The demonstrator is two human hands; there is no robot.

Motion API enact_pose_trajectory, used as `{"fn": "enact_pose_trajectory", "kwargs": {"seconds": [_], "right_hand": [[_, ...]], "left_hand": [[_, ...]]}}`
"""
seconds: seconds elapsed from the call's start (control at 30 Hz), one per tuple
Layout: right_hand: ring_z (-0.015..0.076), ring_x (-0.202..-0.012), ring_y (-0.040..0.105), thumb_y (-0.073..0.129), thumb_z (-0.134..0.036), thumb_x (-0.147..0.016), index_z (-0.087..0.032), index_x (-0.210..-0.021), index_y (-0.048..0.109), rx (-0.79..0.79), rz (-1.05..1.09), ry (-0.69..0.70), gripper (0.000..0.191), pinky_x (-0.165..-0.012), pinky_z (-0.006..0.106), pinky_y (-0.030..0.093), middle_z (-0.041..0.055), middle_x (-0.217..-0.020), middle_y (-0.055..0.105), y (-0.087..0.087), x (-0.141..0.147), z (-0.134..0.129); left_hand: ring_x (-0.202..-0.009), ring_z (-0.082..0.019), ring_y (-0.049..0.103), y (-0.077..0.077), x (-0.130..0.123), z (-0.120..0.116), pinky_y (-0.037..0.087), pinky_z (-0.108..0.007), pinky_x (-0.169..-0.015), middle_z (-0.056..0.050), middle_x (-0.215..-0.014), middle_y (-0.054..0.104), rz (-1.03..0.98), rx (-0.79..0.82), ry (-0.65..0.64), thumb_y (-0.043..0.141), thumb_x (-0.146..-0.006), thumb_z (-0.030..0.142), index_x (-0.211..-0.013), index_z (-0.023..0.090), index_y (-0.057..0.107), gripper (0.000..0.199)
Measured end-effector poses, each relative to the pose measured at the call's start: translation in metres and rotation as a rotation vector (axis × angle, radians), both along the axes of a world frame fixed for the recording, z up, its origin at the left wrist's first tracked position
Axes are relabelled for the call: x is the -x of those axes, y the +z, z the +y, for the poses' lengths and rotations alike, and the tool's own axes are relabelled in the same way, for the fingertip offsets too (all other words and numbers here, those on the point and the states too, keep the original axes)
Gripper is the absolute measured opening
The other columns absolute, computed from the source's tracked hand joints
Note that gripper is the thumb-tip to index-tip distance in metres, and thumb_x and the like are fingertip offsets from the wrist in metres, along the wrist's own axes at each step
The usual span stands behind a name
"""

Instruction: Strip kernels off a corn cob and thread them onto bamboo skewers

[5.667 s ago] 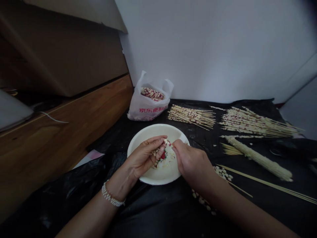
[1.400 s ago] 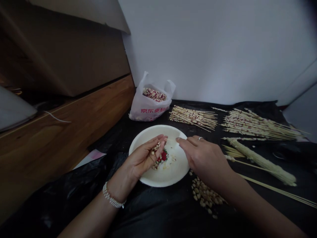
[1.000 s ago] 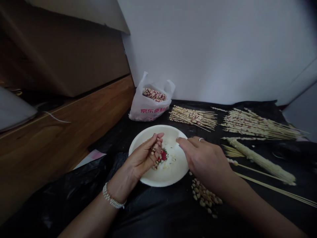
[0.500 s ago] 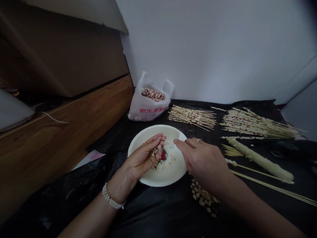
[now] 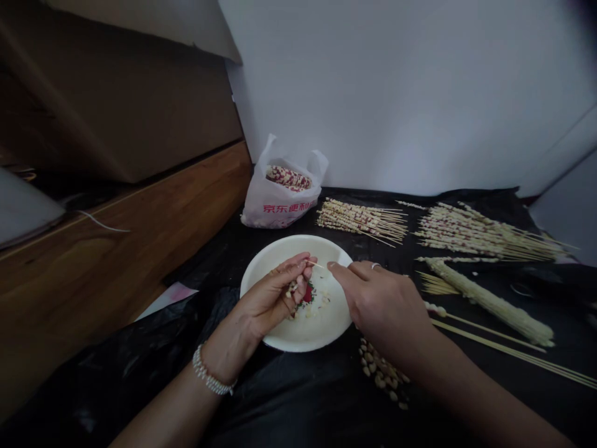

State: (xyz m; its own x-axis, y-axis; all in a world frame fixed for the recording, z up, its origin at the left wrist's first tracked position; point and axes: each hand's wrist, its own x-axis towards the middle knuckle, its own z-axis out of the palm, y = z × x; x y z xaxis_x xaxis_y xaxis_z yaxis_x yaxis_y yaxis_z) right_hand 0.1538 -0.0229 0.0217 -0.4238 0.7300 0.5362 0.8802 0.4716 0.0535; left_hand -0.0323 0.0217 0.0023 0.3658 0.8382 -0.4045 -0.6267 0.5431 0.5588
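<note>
Over the white bowl (image 5: pixel 333 317), my left hand (image 5: pixel 268 295) is curled palm up around several pale corn kernels (image 5: pixel 291 289). Its thumb and forefinger are pinched together at the tip of a thin wooden skewer (image 5: pixel 318 266); a kernel between them is too small to make out. My right hand (image 5: pixel 385 302), with a ring on it, grips that skewer from the right side, and much of the stick is hidden behind the hand. Loose kernels (image 5: pixel 321 302) lie on the bowl's bottom around a red printed pattern.
Behind the bowl stands a white plastic bag (image 5: pixel 255 202) with a speckled corn cob (image 5: pixel 289 178) inside. Bundles of kernel-threaded skewers (image 5: pixel 357 218) lie to its right. A stripped cob (image 5: pixel 497 305) and bare skewers (image 5: pixel 517 354) are at right. Black plastic sheeting (image 5: pixel 280 398) covers the surface.
The left fingertips have shifted slightly at the skewer's tip, and the stick shows a little more clearly between the hands. Everything else stays where it was.
</note>
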Motion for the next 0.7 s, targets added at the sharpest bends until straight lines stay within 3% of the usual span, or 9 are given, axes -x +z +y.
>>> {"fn": "enact_pose_trajectory", "kwargs": {"seconds": [0.3, 0.5, 0.7], "right_hand": [[0.0202, -0.063, 0.065, 0.054, -0.004, -0.078, -0.015, -0.105, 0.071, 0.001, -0.011, -0.003, 0.034, -0.048, 0.029, 0.031, 0.0034, -0.073, 0.069, -0.0001, 0.0013, -0.0004], [0.0216, -0.064, 0.066, 0.057, -0.002, -0.075, -0.012, -0.112, 0.070, 0.016, 0.003, 0.002, 0.040, -0.050, 0.029, 0.039, 0.0041, -0.075, 0.070, -0.0022, 0.0026, -0.0028], [0.0220, -0.066, 0.066, 0.066, -0.008, -0.078, -0.011, -0.114, 0.070, 0.056, -0.017, -0.023, 0.036, -0.051, 0.030, 0.043, 0.0044, -0.075, 0.070, -0.0014, 0.0088, -0.0073]], "left_hand": [[-0.070, -0.008, 0.066, -0.0008, -0.0005, -0.0006, 0.055, -0.013, -0.060, -0.008, -0.088, 0.070, 0.004, -0.010, -0.007, 0.061, -0.085, 0.002, -0.101, 0.007, 0.069, 0.018], [-0.070, -0.008, 0.066, -0.0005, -0.0007, -0.0002, 0.055, -0.012, -0.060, -0.008, -0.088, 0.070, 0.027, -0.017, -0.005, 0.061, -0.084, 0.001, -0.098, 0.009, 0.069, 0.018], [-0.066, -0.008, 0.066, 0.0000, -0.0031, -0.0015, 0.055, -0.012, -0.057, -0.007, -0.082, 0.070, 0.105, -0.022, 0.026, 0.065, -0.079, -0.002, -0.095, 0.007, 0.071, 0.019]]}}
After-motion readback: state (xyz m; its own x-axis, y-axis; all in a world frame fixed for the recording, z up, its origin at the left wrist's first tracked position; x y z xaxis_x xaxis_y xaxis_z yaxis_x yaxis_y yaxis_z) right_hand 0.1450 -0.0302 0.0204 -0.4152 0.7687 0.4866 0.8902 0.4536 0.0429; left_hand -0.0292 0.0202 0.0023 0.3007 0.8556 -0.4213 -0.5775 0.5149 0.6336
